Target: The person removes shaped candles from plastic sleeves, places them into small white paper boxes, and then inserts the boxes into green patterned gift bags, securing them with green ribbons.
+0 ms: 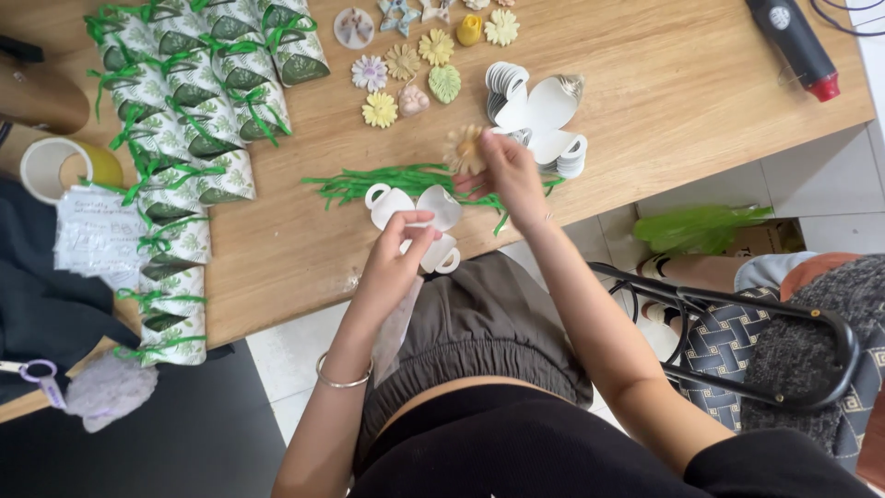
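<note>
My left hand [398, 251] pinches the edge of a flat white petal-shaped box blank [413, 210] lying on the wooden table [673, 92]; a clear plastic bag [395, 327] hangs below that hand. My right hand [509, 173] holds a beige flower-shaped piece [464, 149] just above the table. A bundle of green ribbon strips [378, 182] lies between the blank and a stack of more white blanks [539, 115].
Several folded leaf-print boxes tied with green ribbon [189, 120] fill the table's left side. Small coloured flower and leaf shapes [406, 65] lie at the back. A glue gun [795, 41] rests far right, a tape roll [57, 164] far left. A chair [765, 341] stands to my right.
</note>
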